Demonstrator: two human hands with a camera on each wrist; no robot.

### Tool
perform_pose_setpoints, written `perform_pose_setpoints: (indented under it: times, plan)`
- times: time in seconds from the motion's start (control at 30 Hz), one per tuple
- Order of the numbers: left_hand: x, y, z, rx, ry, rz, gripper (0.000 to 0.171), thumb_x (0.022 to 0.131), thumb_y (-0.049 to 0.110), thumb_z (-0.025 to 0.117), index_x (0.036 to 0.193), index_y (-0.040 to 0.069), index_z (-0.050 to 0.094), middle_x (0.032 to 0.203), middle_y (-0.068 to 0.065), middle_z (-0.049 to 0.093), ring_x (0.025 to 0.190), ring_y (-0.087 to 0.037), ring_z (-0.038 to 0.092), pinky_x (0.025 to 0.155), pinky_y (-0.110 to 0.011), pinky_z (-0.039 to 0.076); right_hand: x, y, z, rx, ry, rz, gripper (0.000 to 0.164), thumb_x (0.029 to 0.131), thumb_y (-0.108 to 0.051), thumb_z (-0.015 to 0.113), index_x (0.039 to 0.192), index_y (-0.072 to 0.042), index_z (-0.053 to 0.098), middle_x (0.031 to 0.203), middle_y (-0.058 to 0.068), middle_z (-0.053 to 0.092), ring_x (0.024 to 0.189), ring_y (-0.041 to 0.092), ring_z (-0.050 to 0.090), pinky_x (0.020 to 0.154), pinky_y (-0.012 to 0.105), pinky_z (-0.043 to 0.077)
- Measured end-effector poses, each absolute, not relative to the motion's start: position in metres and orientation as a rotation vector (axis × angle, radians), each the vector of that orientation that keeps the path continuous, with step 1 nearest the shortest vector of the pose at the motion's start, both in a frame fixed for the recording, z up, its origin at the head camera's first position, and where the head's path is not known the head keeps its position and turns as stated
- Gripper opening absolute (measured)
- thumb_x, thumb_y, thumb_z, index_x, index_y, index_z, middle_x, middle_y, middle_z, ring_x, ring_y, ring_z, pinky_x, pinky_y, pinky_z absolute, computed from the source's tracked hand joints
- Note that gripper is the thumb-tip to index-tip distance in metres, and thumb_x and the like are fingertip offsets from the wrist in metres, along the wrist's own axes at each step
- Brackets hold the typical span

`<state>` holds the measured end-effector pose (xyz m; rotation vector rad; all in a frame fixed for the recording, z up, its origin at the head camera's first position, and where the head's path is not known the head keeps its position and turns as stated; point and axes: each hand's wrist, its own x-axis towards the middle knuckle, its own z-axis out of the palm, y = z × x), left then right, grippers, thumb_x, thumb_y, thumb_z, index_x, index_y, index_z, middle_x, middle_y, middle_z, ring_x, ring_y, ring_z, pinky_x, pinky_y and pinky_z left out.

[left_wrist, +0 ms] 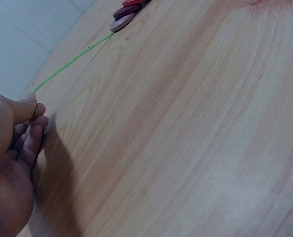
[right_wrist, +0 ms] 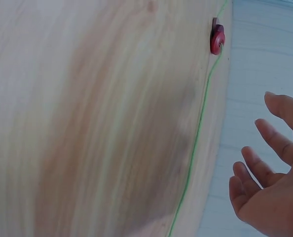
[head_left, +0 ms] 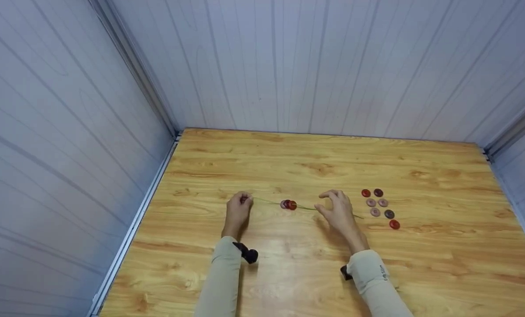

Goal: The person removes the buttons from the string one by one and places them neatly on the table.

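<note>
A thin green string [left_wrist: 72, 61] runs across the table through a small overlapping stack of buttons, pink, dark purple and red [head_left: 292, 205]. My left hand [head_left: 238, 211] pinches the string's left end between thumb and fingertips, seen closely in the left wrist view. To the right of the stack, my right hand [head_left: 339, 212] hovers above the string with fingers spread and holds nothing. Below it in the right wrist view, the string [right_wrist: 196, 143] trails slackly from the red button [right_wrist: 217, 43]. The string's right end shows past the right hand in the head view.
Right of the right hand lie several loose buttons in rough rows: red ones [head_left: 394, 224], pink ones [head_left: 375, 212] and dark ones [head_left: 389, 214]. The wooden table [head_left: 262, 277] meets pale panel walls [head_left: 262, 66] at the back and sides.
</note>
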<state>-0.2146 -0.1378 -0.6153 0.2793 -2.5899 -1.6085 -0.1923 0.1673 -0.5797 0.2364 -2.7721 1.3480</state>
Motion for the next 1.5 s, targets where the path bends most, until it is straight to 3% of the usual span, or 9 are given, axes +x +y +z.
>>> perform_pose_setpoints:
  times: [0.5,0.97,1.5]
  plan:
    - [-0.214,-0.138,-0.613,0.268,-2.587,-1.589,0.011,0.094,0.012,0.06,0.097,0.003,0.065,0.093,-0.01,0.066,0.089,-0.02,0.061,0.08,-0.033,0.05,-0.2,0.138,-0.587,0.261,-2.854,1.337,0.032,0.089,-0.024,0.069,0.115,-0.007,0.063,0.127,0.015,0.05,0.12,0.037,0.042,0.098,0.053,0.035]
    - [-0.215,-0.138,-0.615,0.279,-2.56,-1.627,0.009,0.094,0.01,0.06,0.096,0.003,0.065,0.093,-0.01,0.065,0.087,-0.019,0.059,0.078,-0.031,0.049,-0.202,0.117,-0.597,0.254,-2.926,1.226,0.027,0.09,-0.026,0.067,0.113,-0.012,0.064,0.125,0.01,0.052,0.119,0.033,0.042,0.105,0.053,0.026]
    - [-0.215,-0.137,-0.615,0.263,-2.587,-1.597,0.01,0.094,0.011,0.06,0.096,0.003,0.065,0.091,-0.009,0.064,0.085,-0.019,0.058,0.077,-0.031,0.049,-0.208,0.102,-0.604,0.288,-2.953,1.112,0.027,0.088,-0.025,0.069,0.112,-0.012,0.065,0.128,0.01,0.051,0.123,0.032,0.041,0.103,0.05,0.029]
